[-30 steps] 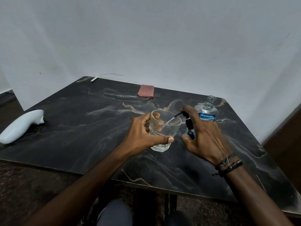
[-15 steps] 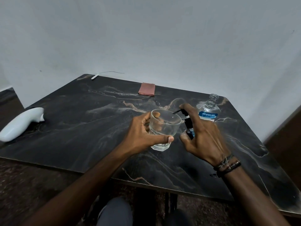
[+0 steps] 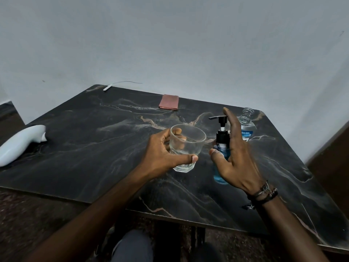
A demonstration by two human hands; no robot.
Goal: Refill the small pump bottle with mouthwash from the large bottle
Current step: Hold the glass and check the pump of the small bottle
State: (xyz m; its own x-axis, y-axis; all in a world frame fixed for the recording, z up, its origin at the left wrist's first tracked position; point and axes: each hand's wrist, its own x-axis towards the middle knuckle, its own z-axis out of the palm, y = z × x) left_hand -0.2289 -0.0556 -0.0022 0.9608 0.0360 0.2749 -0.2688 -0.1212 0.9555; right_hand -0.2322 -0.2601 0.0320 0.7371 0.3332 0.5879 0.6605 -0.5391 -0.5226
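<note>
A small pump bottle (image 3: 220,173) with blue mouthwash and a black pump head stands on the dark marble table (image 3: 94,140). My right hand (image 3: 236,157) wraps it loosely, thumb in front, index finger raised beside the risen pump head. My left hand (image 3: 162,156) grips a clear glass (image 3: 188,146) that rests on the table just left of the bottle, with a little clear liquid at its bottom. The large clear bottle (image 3: 247,127), uncapped and blue-labelled, stands behind my right hand.
A folded reddish cloth (image 3: 168,102) lies near the table's far edge. A white curved object (image 3: 18,142) sits at the left edge, and a white cable end (image 3: 107,87) lies at the far left corner. A wall closes off the far side.
My right index finger has lifted off the pump head, which has sprung up. The nozzle no longer reaches over the glass. My left hand and the glass have stayed put.
</note>
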